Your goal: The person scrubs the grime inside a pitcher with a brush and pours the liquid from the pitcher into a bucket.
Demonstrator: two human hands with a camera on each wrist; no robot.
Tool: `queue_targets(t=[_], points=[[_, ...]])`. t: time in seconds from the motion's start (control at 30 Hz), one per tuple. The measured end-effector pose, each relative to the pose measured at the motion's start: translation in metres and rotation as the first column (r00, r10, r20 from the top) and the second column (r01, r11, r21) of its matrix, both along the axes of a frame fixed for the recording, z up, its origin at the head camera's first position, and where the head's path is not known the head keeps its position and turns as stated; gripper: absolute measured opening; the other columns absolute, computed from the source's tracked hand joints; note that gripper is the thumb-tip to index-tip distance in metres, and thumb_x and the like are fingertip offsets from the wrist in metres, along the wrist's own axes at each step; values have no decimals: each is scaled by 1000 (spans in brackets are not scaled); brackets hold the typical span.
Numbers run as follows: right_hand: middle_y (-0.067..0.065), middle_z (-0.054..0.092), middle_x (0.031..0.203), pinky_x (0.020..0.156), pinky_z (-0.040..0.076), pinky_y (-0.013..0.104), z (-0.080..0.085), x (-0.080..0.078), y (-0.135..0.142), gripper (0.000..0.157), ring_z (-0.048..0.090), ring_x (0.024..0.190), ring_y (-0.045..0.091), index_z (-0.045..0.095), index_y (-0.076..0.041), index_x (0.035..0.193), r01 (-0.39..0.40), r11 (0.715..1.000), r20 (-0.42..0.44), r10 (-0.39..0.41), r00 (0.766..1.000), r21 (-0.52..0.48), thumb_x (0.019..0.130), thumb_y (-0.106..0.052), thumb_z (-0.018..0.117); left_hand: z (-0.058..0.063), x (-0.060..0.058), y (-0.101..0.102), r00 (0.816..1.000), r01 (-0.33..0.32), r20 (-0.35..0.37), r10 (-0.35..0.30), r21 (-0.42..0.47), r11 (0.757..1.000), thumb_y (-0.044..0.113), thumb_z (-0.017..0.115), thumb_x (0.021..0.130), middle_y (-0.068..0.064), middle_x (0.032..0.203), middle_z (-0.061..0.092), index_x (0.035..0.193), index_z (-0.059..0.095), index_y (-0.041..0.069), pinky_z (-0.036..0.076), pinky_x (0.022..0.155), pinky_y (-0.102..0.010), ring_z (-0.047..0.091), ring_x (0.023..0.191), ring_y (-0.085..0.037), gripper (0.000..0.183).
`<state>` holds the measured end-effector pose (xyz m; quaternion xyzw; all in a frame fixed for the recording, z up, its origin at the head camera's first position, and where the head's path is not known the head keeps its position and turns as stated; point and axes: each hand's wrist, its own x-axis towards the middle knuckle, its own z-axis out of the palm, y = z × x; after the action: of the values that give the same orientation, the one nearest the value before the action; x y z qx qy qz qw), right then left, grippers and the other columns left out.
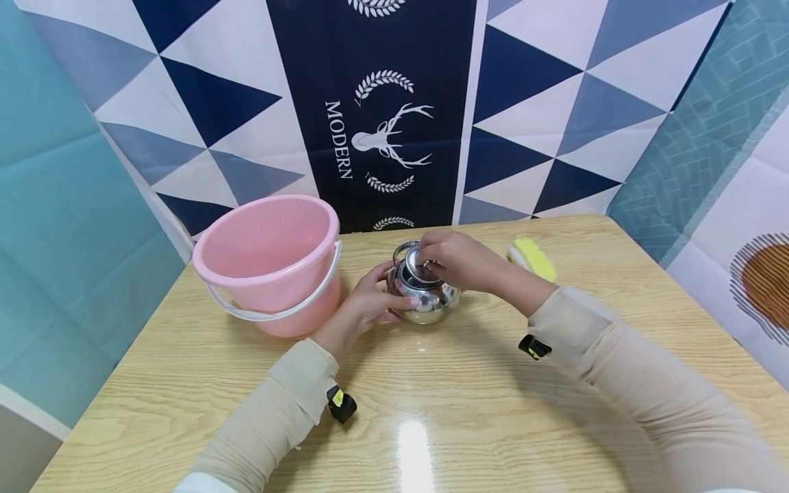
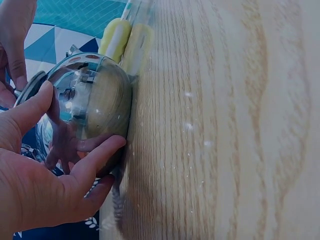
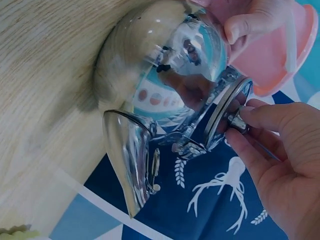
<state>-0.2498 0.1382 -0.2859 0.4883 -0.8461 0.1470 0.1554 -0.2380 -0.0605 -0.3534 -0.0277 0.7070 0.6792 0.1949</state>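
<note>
A shiny metal kettle point(image 1: 427, 307) stands on the wooden table, its spout point(image 3: 125, 160) showing in the right wrist view. My left hand point(image 1: 371, 301) grips the kettle's rounded side, thumb near the top and fingers curved along the belly. Between thumb and fingers, my right hand point(image 3: 287, 150) pinches the knob of the round metal lid point(image 3: 226, 112). That lid is tilted over the kettle's mouth, and the dark opening shows beneath it in the head view. The kettle's handle point(image 1: 401, 248) loops up at the back, partly covered by the lid and hand.
Left of the kettle stands a pink bucket point(image 1: 265, 236) with its white handle point(image 1: 271, 315) hanging down in front. A yellow and white sponge point(image 1: 536, 259) lies to the right, behind my right forearm. Patterned cloth walls border the table point(image 1: 468, 411) at the back and sides.
</note>
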Motion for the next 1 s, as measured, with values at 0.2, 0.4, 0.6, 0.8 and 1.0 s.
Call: queue_targets(t=[0.2,0.4,0.6,0.8,1.0], points=[[12,65,95,80,56,36,4,8,7,17,62,90,26,73,2,90,11,1000,-31,-11,999,10,77,12,74,2,0,1,1000,-1,2,1,3,1000,-5,82,74,-7,152,31,148,41,29,60,70,-42,63,87,-26,91],[12,65,94,77,57,35,4,23,15,19,62,88,25,74,1,89,25,999,-64,-22,998,43,75,12,76,3,1,2,1000,0,11,0,10,1000,-6,82,74,-7,152,31,148,40,28,60,70,-41,63,89,-26,92],[12,65,96,76,58,33,1,37,20,20,62,89,24,74,0,89,36,997,-46,-33,998,66,74,12,77,3,1,1,1000,-6,12,5,6,1000,-5,82,74,-8,152,31,148,40,29,60,71,-41,62,87,-25,92],[11,65,97,75,57,32,-6,48,27,21,62,89,23,74,-1,90,37,998,-40,-35,999,51,73,12,78,3,2,1,1000,-9,11,9,5,1000,-7,82,73,-8,152,31,148,40,29,60,72,-41,62,88,-25,92],[10,65,97,74,57,32,-13,56,34,22,61,88,22,74,-2,89,38,998,-46,-36,998,49,73,12,78,2,2,1,1000,-14,2,14,3,1000,-7,81,73,-9,152,31,148,41,28,60,71,-42,62,91,-27,92]])
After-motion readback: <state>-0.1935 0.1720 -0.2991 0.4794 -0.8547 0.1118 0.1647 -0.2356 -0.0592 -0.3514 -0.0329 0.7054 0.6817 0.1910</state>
